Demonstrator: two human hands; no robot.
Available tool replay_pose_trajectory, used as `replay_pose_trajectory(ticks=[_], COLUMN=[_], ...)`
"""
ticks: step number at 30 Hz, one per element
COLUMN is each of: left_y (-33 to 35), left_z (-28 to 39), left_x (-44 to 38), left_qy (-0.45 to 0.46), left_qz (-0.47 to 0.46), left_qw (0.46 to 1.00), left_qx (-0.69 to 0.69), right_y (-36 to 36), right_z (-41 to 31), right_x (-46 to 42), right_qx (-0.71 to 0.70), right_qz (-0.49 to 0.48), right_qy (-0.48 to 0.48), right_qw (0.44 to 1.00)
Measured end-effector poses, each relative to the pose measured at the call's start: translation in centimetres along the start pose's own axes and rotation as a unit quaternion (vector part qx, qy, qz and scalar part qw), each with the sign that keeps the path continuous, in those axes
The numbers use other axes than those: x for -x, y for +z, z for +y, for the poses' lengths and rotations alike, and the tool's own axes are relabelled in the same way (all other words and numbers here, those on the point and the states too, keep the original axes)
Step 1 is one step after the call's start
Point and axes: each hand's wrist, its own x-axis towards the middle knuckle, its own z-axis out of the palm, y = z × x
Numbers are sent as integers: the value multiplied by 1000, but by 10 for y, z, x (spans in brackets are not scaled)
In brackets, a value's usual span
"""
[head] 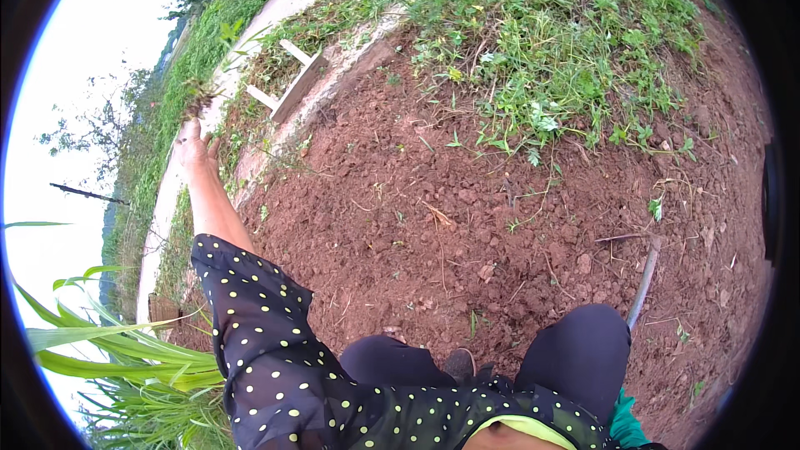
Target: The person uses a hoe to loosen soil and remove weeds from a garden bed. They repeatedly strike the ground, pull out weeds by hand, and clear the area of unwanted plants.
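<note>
My left hand (197, 149) reaches far out to the left, fingers spread. A blurred clump of uprooted weeds with soil on its roots (200, 99) is right at the fingertips; whether it still touches them is unclear. At the right, a hoe-like tool with a thin metal head (625, 237) and a pale handle (645, 281) lies over the soil, its lower end hidden behind my right knee. Green fabric (627, 422) shows beside that knee; I cannot tell if it is a glove or a sleeve, and no bare right hand shows. Loose reddish soil (406, 200) spreads before me.
A small wooden stool (299, 89) lies tipped over by the concrete edge at upper left. Dense green weeds (544, 44) cover the ground above the dug soil. A pale path (164, 200) runs along the left, with long-leaved grass (131, 362) at lower left.
</note>
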Motion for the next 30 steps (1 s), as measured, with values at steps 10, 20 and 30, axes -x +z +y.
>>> replay_pose_trajectory(ticks=[10,20,30], left_y=[49,122,129], left_z=[-204,-213,-229], left_x=[233,401,423], left_qy=[-163,-69,-148], left_qz=[-487,-757,-740], left_qw=[825,614,616], left_qx=[-234,-212,-224], right_y=[-11,-24,-23], right_z=[-25,-189,-151], right_x=[1,63,-103], right_qx=[-132,68,352], right_qz=[76,300,151], right_qy=[54,-332,-87], right_qw=[987,892,920])
